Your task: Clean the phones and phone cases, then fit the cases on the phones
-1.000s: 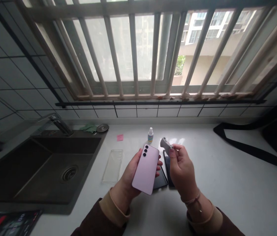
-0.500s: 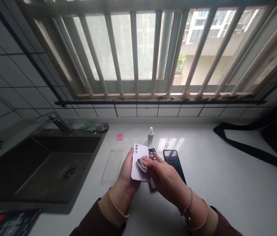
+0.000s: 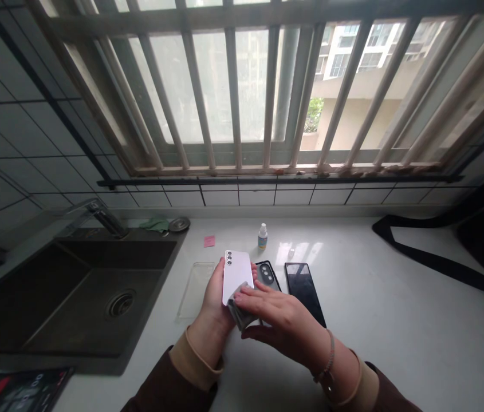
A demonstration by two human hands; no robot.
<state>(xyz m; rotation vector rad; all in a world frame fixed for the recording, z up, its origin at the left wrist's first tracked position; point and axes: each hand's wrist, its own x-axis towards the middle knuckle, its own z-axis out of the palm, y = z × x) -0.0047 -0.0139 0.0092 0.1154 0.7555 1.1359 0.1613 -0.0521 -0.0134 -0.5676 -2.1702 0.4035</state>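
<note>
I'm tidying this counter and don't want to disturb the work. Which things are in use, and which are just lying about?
In use:
pale phone, held by left hand
grey cloth, pressed on it by right hand

Lying about:
clear case
two dark phones
small bottle
pink note
black strap

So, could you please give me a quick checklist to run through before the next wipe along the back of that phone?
1. Left hand grips the pale phone by its edges: ok.
2. Right hand presses the grey cloth flat on the phone's lower back: ok.
3. Camera lenses uncovered by fingers: ok.
4. Back free of smudges: cannot tell.
5. Small dropper bottle upright and away from the hands: ok.
6. Two dark phones on the counter lie out from under the wiping: ok.
</note>
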